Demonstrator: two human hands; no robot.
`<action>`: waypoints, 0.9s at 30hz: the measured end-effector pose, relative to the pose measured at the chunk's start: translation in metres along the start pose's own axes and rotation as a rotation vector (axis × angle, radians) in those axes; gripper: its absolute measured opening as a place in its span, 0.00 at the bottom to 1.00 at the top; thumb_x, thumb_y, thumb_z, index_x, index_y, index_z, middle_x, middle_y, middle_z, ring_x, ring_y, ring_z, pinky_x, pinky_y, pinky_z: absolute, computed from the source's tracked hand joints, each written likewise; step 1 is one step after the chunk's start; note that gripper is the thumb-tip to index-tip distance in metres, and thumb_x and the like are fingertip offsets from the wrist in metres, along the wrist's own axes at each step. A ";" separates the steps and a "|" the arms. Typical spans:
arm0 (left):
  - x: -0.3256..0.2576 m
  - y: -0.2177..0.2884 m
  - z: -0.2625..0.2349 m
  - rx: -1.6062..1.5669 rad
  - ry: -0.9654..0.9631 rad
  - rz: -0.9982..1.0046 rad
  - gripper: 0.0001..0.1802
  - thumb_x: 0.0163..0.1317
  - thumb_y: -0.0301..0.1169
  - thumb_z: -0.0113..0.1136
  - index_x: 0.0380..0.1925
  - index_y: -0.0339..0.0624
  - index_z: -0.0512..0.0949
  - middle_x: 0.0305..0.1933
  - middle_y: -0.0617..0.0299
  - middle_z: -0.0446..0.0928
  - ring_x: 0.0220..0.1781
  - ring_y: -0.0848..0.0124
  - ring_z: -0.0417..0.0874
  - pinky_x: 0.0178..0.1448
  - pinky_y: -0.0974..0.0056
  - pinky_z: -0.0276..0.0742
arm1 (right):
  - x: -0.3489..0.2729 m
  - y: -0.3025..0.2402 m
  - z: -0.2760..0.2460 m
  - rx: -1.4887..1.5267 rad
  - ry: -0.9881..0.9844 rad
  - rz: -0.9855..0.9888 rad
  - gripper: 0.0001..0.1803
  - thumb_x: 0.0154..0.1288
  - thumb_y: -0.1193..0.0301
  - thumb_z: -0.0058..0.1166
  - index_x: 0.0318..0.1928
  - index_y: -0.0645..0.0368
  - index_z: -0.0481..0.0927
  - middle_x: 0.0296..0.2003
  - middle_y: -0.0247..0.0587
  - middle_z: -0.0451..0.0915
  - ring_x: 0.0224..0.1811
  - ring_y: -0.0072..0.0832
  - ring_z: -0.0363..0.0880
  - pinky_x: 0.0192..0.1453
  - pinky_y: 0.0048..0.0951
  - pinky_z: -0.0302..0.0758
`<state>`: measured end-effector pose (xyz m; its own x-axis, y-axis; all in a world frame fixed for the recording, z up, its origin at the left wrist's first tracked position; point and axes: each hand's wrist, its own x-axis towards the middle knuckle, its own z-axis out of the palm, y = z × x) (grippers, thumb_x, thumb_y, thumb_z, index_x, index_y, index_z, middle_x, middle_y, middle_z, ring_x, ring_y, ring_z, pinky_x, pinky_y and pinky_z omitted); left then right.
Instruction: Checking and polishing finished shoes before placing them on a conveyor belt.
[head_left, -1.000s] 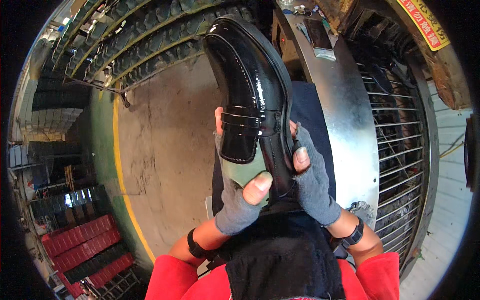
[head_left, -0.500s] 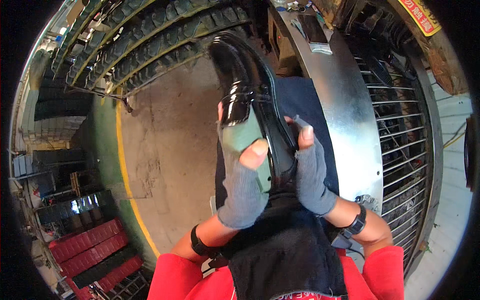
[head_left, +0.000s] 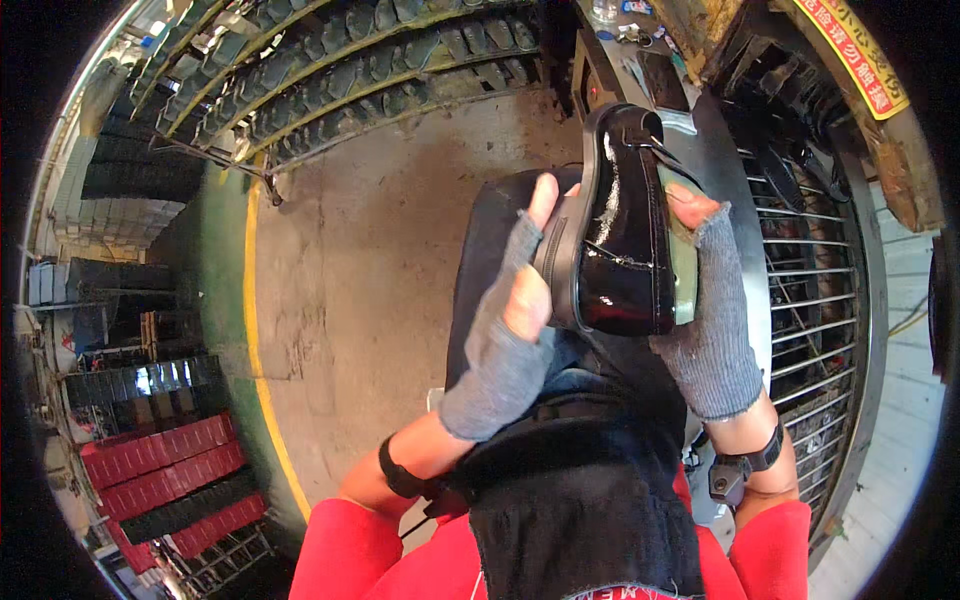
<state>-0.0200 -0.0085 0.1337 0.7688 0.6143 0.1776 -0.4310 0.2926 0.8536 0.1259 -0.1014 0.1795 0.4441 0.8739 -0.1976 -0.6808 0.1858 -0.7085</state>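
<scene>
A glossy black shoe (head_left: 620, 230) is tipped on its side above my lap, its dark sole facing left and its rounded heel end toward me. A pale green shoe last (head_left: 684, 265) shows in its opening on the right. My right hand (head_left: 715, 290), in a grey fingerless glove, is closed round that side, the thumb pressing near the last. Beside the sole is my left hand (head_left: 505, 330), gloved the same way, with its thumb and a finger stretched out and apart. Some left fingertips near the sole are partly hidden.
Racks of shoe-shaped lasts (head_left: 370, 85) stand at the far left. On my right is a metal worktop (head_left: 735, 170) with small items, beside a barred metal rack (head_left: 810, 255) holding dark shoes. Red slatted pieces (head_left: 160, 460) lie at lower left, past a yellow floor line (head_left: 255, 330).
The shoe has been turned so its sole faces left and its last faces right, and moved rightward. My right hand now grips the last side; my left hand's fingers have opened beside the sole.
</scene>
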 end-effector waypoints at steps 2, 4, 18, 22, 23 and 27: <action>-0.003 -0.003 0.011 -0.020 0.037 -0.017 0.46 0.81 0.53 0.46 0.84 0.32 0.45 0.88 0.48 0.49 0.88 0.60 0.51 0.88 0.57 0.41 | -0.003 0.004 -0.003 -0.043 0.023 -0.009 0.28 0.85 0.51 0.39 0.72 0.56 0.72 0.65 0.40 0.80 0.65 0.29 0.82 0.69 0.36 0.81; -0.008 -0.007 0.009 0.117 0.035 -0.012 0.47 0.81 0.53 0.46 0.84 0.32 0.44 0.88 0.48 0.48 0.88 0.61 0.51 0.88 0.57 0.42 | -0.009 0.004 0.002 -0.002 0.047 0.021 0.28 0.85 0.50 0.40 0.71 0.56 0.72 0.63 0.42 0.81 0.64 0.31 0.83 0.68 0.37 0.82; 0.016 -0.056 -0.064 0.252 -0.349 -0.605 0.35 0.83 0.50 0.47 0.76 0.35 0.68 0.65 0.53 0.81 0.64 0.67 0.81 0.71 0.60 0.73 | -0.090 -0.059 -0.217 0.020 0.447 0.089 0.35 0.73 0.63 0.53 0.76 0.66 0.66 0.56 0.46 0.85 0.49 0.34 0.90 0.53 0.35 0.89; -0.009 -0.052 -0.077 0.419 -0.257 -0.493 0.26 0.82 0.41 0.49 0.68 0.32 0.75 0.54 0.53 0.85 0.55 0.68 0.84 0.64 0.62 0.78 | -0.227 -0.097 -0.322 -0.868 0.893 -0.025 0.39 0.67 0.72 0.57 0.78 0.62 0.64 0.53 0.47 0.85 0.49 0.37 0.89 0.53 0.32 0.85; -0.006 -0.046 -0.073 0.452 -0.268 -0.449 0.24 0.82 0.38 0.49 0.66 0.31 0.77 0.52 0.53 0.85 0.53 0.68 0.85 0.63 0.62 0.79 | -0.262 -0.101 -0.355 -1.061 1.027 0.046 0.40 0.66 0.72 0.58 0.78 0.61 0.64 0.53 0.47 0.86 0.49 0.39 0.89 0.54 0.33 0.84; 0.008 -0.060 -0.065 0.456 -0.148 -0.415 0.22 0.81 0.35 0.48 0.65 0.32 0.78 0.50 0.54 0.85 0.52 0.67 0.85 0.61 0.61 0.80 | -0.254 -0.111 -0.352 -1.738 1.255 0.863 0.36 0.58 0.61 0.65 0.66 0.63 0.75 0.59 0.63 0.81 0.57 0.54 0.83 0.63 0.49 0.79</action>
<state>-0.0186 0.0266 0.0520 0.8999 0.3992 -0.1754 0.1368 0.1234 0.9829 0.2936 -0.5023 0.0699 0.9064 -0.2290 -0.3550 -0.1779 -0.9691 0.1710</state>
